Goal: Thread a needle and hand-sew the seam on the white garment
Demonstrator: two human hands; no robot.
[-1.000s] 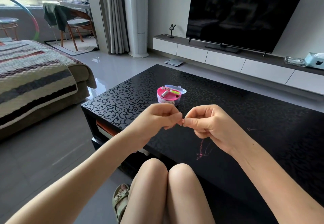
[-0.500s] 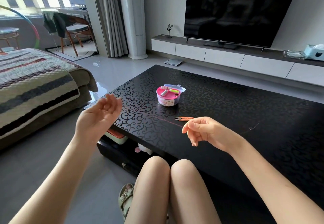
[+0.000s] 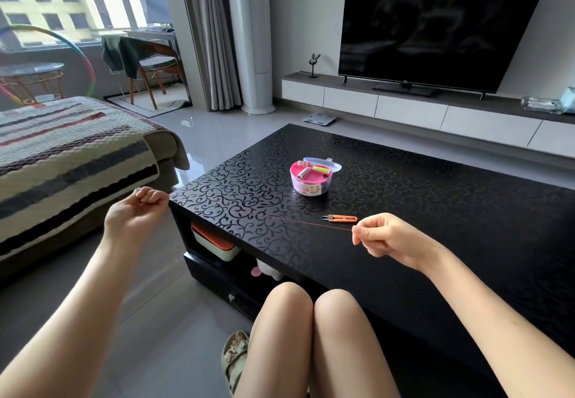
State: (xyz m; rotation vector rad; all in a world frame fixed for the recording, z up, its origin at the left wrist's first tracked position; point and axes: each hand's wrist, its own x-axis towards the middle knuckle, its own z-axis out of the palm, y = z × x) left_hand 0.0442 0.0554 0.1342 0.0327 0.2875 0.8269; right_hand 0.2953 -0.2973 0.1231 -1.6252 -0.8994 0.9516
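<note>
— How are the hands held?
— The left hand [image 3: 137,210] is raised beside the table's corner, palm turned to the camera, fingers curled in. The right hand [image 3: 385,238] is held over the black table [image 3: 435,210], thumb and forefinger pinched on a red thread [image 3: 305,221].
— Where is the thread?
— It is stretched leftward, just in front of the orange snips [image 3: 340,218]. It is lost to view before the left hand, so that grip cannot be told.
— Any writing?
— The pink sewing box [image 3: 311,186] is labelled, but nothing can be read.
</note>
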